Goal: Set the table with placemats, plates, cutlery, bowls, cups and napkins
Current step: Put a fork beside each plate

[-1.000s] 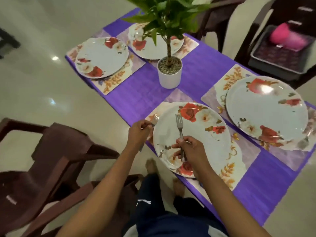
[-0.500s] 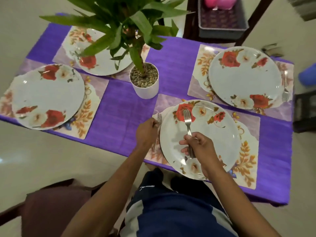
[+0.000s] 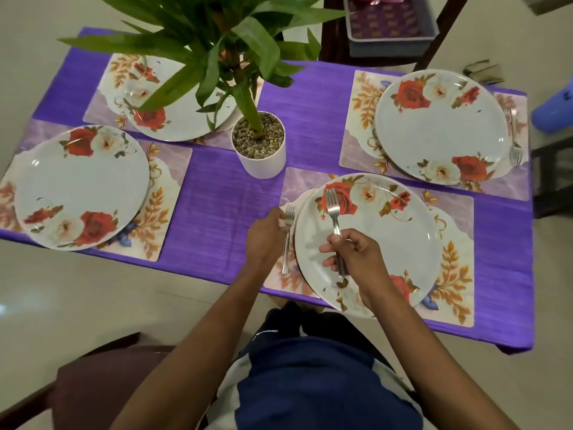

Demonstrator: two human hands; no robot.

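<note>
The left hand (image 3: 266, 237) holds a fork (image 3: 287, 240) on the placemat (image 3: 455, 274) beside the near plate (image 3: 403, 243). The right hand (image 3: 353, 259) grips a second fork (image 3: 334, 218) above that plate.

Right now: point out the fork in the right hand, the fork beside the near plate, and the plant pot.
fork in right hand (image 3: 333, 209), head view, on the neck just below the tines.
fork beside near plate (image 3: 286, 246), head view, on the handle.
plant pot (image 3: 263, 164), head view, on the white front wall.

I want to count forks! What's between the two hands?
In the head view, a fork lies on the placemat by the left hand, then the plate's rim. The right hand holds another fork.
</note>
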